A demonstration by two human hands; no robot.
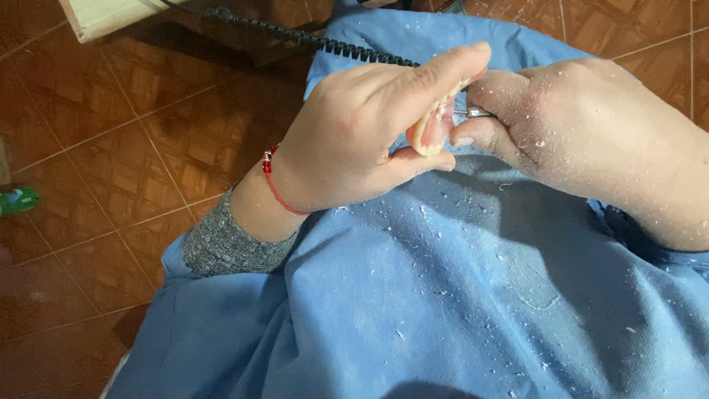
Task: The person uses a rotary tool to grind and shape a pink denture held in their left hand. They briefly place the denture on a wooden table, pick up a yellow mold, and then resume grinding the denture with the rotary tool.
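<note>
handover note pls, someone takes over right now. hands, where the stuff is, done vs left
Left hand: clamped on the pink-and-cream denture piece, thumb under it, forefinger stretched along its top.
Right hand: closed round a slim silver metal tool, tip at the denture; most of the tool is hidden.
Both are held over the light blue cloth on the lap; a black coiled cord runs behind the hands.
Done: white crumbs litter the cloth and both hands, so some trimming seems done.
Left: cannot tell how much; the worked surface is hidden.
</note>
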